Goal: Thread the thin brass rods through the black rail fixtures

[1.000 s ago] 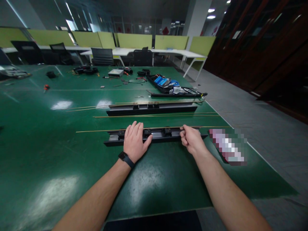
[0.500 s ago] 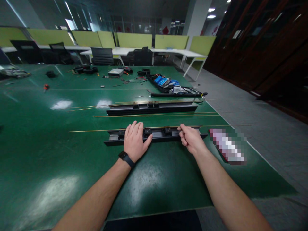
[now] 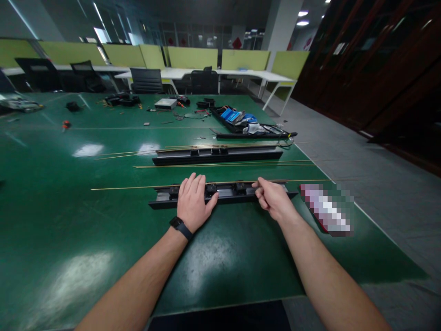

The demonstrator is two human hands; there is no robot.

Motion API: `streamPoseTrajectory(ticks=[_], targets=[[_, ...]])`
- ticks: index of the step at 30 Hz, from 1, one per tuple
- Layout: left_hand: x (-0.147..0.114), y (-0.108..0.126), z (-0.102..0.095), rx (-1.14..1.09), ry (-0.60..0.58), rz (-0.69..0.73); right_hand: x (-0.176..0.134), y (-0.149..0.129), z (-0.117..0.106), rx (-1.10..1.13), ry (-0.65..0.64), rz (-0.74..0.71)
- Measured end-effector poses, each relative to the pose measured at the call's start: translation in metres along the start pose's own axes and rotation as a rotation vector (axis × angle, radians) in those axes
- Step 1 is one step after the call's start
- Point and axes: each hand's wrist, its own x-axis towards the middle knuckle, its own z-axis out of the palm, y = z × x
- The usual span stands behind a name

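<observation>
A long black metal channel [image 3: 234, 201] with a grey inside lies crosswise on the green table [image 3: 103, 230]. Several small black blocks sit inside it, one of them a block [image 3: 240, 187] between my hands. Across the channel's far side runs a thin brass-coloured rod [image 3: 131, 187], sticking out at both ends. My left hand [image 3: 195, 202] rests flat over the channel and rod, fingers stretched forward and thumb apart. At the right part of the channel, my right hand [image 3: 272, 196] pinches the rod between thumb and forefinger.
Beyond lie more thin rods [image 3: 220, 165] and a second black channel [image 3: 217, 158]. Farther back is a black tray [image 3: 234, 120] with blue items. A pixelated object [image 3: 325, 209] lies to the right, near the table's edge. Small parts and a grey box [image 3: 166, 104] are at the back.
The thin rod has slid slightly to the left, its left end now farther out. My right hand has shifted a little left with it; my left hand stays in place.
</observation>
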Motion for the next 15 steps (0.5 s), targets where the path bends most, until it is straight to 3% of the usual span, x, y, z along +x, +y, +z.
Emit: streamPoseTrajectory(ticks=[4, 10, 15], targets=[[-0.0002, -0.0005, 0.0008, -0.003, 0.001, -0.004, -0.0001, -0.0004, 0.0010, 0.065, 0.072, 0.024], [0.0000, 0.0003, -0.0011, 0.004, -0.006, 0.003, 0.0011, 0.0015, -0.0005, -0.028, -0.010, -0.010], [0.0000, 0.0005, -0.0007, 0.012, -0.002, 0.005, 0.0022, 0.0022, 0.0001, 0.052, 0.070, 0.026]])
